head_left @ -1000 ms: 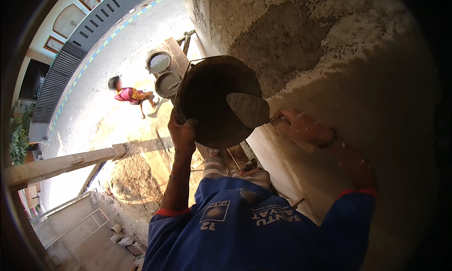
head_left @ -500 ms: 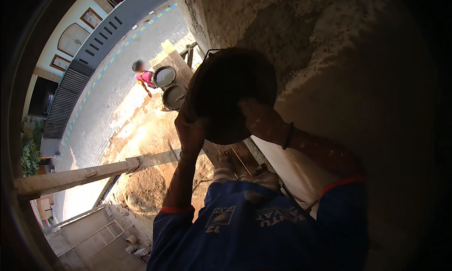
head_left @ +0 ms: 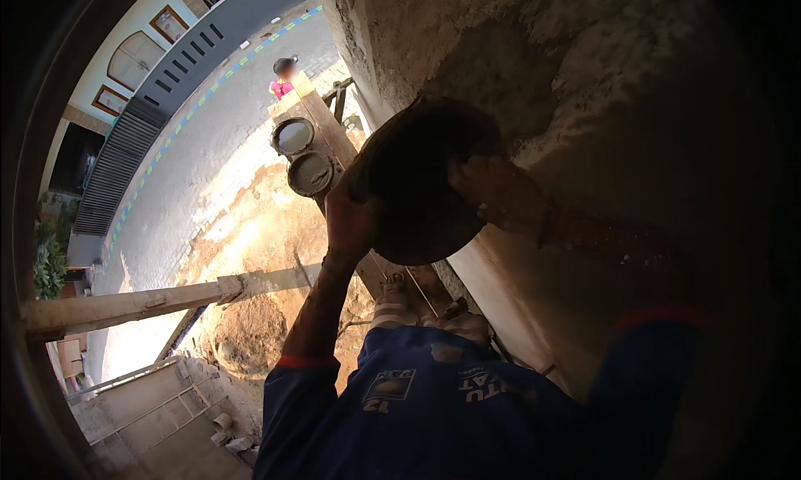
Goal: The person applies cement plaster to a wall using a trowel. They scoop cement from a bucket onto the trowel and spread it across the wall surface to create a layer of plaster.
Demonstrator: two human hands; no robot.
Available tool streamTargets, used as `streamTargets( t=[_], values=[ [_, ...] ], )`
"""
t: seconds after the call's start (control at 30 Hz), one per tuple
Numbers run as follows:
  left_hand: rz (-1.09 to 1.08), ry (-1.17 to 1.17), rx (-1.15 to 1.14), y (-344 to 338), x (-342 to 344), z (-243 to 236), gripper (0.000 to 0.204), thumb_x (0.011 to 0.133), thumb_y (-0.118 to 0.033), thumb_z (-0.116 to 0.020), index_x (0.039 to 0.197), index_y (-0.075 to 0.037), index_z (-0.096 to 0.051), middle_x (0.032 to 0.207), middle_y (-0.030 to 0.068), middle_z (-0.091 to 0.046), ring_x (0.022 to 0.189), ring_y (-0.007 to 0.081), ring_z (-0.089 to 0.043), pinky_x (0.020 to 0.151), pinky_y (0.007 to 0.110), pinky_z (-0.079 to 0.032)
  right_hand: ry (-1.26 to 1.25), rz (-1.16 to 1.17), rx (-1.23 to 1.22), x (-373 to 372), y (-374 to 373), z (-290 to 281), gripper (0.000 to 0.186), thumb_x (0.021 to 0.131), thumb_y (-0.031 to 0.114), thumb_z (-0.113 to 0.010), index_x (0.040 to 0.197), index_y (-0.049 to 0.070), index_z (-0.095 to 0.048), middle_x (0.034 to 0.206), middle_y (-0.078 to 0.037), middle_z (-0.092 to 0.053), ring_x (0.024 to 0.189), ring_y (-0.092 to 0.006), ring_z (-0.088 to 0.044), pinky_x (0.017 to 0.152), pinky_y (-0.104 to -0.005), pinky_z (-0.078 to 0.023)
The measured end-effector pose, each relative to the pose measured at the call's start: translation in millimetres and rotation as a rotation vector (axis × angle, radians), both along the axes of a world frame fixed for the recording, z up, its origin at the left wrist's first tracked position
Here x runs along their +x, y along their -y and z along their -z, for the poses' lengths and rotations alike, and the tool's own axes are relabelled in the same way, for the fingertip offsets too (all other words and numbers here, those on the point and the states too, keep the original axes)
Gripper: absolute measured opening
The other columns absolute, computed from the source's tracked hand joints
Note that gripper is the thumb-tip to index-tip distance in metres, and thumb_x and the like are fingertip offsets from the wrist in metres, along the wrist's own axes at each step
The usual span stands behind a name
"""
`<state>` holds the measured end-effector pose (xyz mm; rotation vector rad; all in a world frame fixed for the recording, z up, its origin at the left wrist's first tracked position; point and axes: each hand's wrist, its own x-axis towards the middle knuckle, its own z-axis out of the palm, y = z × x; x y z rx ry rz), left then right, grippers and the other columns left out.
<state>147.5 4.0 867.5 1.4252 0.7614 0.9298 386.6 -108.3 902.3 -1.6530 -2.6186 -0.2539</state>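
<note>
A round, dark bucket [head_left: 421, 248] is tilted in front of me, close to the rough wall. My left hand [head_left: 352, 217] grips the bucket's left side, fingers closed around its edge. Over the right part of its mouth is my right hand [head_left: 494, 186], fingers curled. Deep shadow hides those fingertips and whatever they may hold, as well as the bucket's contents. Beyond the left hand, two more buckets stand by the planks: one with pale, wet-looking contents [head_left: 294, 135], the other with grey mix [head_left: 310, 173].
A partly plastered wall [head_left: 517, 71] rises on the right. My feet are on a narrow plank [head_left: 375, 273] above the ground. A wooden beam [head_left: 142, 306] crosses at left, over a sand heap [head_left: 250, 334]. A person in pink [head_left: 281, 88] is beyond the plank's far end.
The bucket and both hands have shifted slightly right; the right arm has moved deeper into shadow. The person in pink has moved from beside the two buckets to beyond the plank's far end.
</note>
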Motion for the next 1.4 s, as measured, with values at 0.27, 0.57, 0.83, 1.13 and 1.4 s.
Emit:
streamTargets(
  t=[0.27,0.57,0.83,1.13,1.4],
  values=[
    [-0.107,-0.143,0.119,7.3,18.8,5.8,0.061,0.066,0.003,-0.053,0.128,0.004,-0.053,0.118,0.0139,-0.064,0.111,0.019,-0.06,0.1,0.031,-0.043,0.259,0.164,-0.049,-8.3,26.9,-28.6,0.046,0.082,0.018,-0.056,0.124,-0.001,-0.052,0.084,-0.012,-0.056,0.069,-0.0254,-0.061,0.056,-0.0356,-0.051],
    [-0.151,-0.053,0.057,21.7,33.4,5.9,0.057,0.069,0.001,-0.055,0.126,0.004,-0.054,0.117,0.0133,-0.064,0.111,0.0184,-0.059,0.098,0.032,-0.043,0.197,0.236,-0.038,-19.9,34.9,15.2,0.049,0.082,0.018,-0.056,0.126,-0.003,-0.051,0.084,-0.013,-0.057,0.079,-0.025,-0.059,0.063,-0.0364,-0.051],
    [-0.156,-0.121,0.223,37.9,43.2,2.6,0.06,0.068,0.004,-0.05,0.128,0.003,-0.054,0.138,0.0226,-0.049,0.13,0.0284,-0.047,0.108,0.037,-0.035,0.402,0.415,0.247,-7.9,-7.0,-15.3,0.017,0.071,0.02,-0.062,0.083,0.009,-0.059,0.075,-0.006,-0.052,0.078,-0.0206,-0.052,0.064,-0.0336,-0.041],
    [-0.23,-0.055,0.447,35.4,36.5,-11.1,0.063,0.064,0.001,-0.051,0.127,0.004,-0.055,0.137,0.0235,-0.049,0.136,0.0312,-0.038,0.11,0.039,-0.033,0.194,0.212,-0.032,-25.4,24.8,-0.6,0.021,0.07,0.022,-0.064,0.084,0.007,-0.063,0.079,-0.006,-0.056,0.083,-0.0231,-0.056,0.07,-0.0375,-0.044],
    [-0.173,-0.025,0.411,34.7,36.8,-19.5,0.063,0.065,-0.001,-0.052,0.128,0.003,-0.055,0.137,0.0242,-0.048,0.137,0.0331,-0.037,0.111,0.041,-0.031,0.393,0.499,0.054,-5.6,20.5,-55.4,0.041,0.084,0.021,-0.051,0.123,0.008,-0.053,0.105,-0.013,-0.059,0.097,-0.0261,-0.056,0.085,-0.0414,-0.046]
  ],
)
